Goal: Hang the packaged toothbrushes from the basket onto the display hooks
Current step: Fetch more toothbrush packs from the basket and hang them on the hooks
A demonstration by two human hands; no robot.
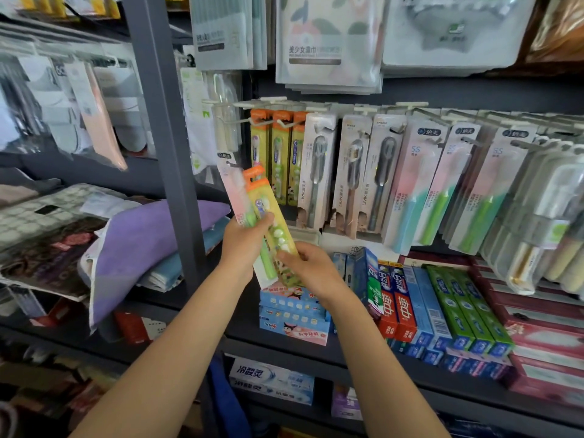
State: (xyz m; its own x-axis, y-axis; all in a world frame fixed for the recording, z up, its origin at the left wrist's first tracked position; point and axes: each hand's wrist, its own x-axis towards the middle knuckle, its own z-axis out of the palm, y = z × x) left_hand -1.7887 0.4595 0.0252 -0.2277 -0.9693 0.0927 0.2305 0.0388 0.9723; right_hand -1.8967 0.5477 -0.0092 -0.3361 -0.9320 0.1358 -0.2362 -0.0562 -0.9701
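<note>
Both hands are raised in front of the display, just below the row of hooks, and share two packaged toothbrushes between them. The left hand (243, 238) has its fingers and thumb curled round the middle of a pink-and-white pack (235, 192), which stands tilted with its hanging tab uppermost. The right hand (311, 267) pinches the lower end of a yellow pack with an orange top (268, 213), which lies across the front of the pink one. The left thumb also appears to bear on it, so the left hand seems to steady both.

The arrangement appears to serve separation: one hand keeps the spare pack while the other frees the pack to be hung. The orange top points up toward the hooks, which suits threading its hole onto a prong.

Matching orange-topped packs (279, 153) already hang on the left-most hooks (252, 121), just above and right of the held pack; that is the probable destination. Grey-boxed brushes (316, 172) and pink-and-green packs (420, 184) fill the hooks further right. Toothpaste cartons (398, 308) stand on the shelf below.

The basket is not in view.
</note>
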